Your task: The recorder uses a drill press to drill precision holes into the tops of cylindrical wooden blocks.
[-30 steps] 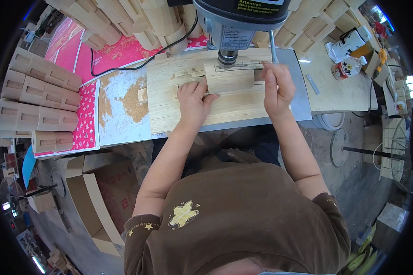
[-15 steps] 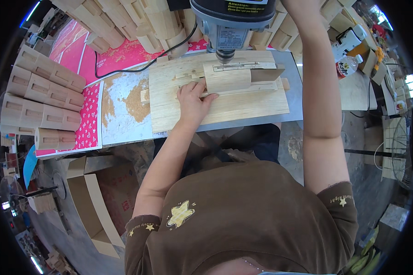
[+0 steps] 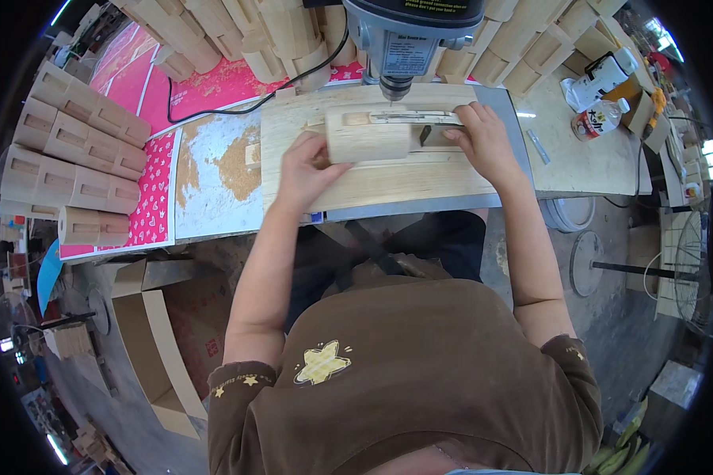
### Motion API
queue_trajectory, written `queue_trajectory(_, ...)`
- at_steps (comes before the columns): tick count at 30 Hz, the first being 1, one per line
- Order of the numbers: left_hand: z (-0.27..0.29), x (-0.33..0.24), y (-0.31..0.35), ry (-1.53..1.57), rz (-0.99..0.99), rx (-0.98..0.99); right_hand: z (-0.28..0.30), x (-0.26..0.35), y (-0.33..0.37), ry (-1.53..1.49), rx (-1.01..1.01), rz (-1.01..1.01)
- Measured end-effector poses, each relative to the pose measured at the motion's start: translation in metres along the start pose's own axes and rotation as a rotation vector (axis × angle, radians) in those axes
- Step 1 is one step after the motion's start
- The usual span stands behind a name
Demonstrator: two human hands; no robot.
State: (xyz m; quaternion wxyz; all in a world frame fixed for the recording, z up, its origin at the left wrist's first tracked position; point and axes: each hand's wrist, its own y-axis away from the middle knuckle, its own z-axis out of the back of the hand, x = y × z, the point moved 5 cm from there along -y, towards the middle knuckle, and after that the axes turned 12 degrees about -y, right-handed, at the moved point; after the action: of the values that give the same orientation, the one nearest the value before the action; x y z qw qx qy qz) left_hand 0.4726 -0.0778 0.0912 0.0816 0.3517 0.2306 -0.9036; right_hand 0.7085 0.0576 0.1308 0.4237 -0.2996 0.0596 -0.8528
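Observation:
A rounded wooden block (image 3: pixel 368 134) lies on a pale wooden board (image 3: pixel 388 178) under a grey drill press (image 3: pixel 408 36). My left hand (image 3: pixel 305 166) grips the block's left end. My right hand (image 3: pixel 483 142) rests on the board just right of the block, at a metal guide strip (image 3: pixel 416 117) beneath the drill bit. My fingers hide the right end of the strip.
Stacks of similar rounded wooden blocks (image 3: pixel 71 166) stand at the left and along the back. Sawdust (image 3: pixel 238 162) covers a sheet beside the board. A black cable (image 3: pixel 238 103) crosses pink paper. A white bottle (image 3: pixel 602 119) stands at the right. An open cardboard box (image 3: pixel 154 348) sits on the floor.
My right hand came down from the drill press's upper right and now rests on the board beside the block. My left hand stays on the block.

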Motion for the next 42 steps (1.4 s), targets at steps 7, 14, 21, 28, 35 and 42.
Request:
queue_trajectory(7,0.081,0.066,0.033,0.487,0.425,-0.057,0.0,0.007,0.003,-0.001,-0.048,0.024)
queue_trajectory(14,0.064,0.028,0.049,0.671,0.853,0.04,-0.01,0.039,0.01,-0.111,0.015,0.075)
queue_trajectory(21,0.015,0.012,0.043,0.72,0.806,0.189,-0.011,0.041,0.017,-0.105,-0.003,0.104)
queue_trajectory(28,-0.02,-0.008,0.039,0.482,0.401,0.048,-0.002,0.026,0.023,-0.081,-0.063,0.067)
queue_trajectory(35,-0.032,-0.02,0.035,-0.319,-0.122,-0.096,-0.007,0.004,-0.002,-0.024,-0.123,0.008)
queue_trajectory(42,-0.023,0.013,0.022,-0.354,-0.051,-0.215,-0.028,0.013,-0.017,0.039,-0.176,0.1)
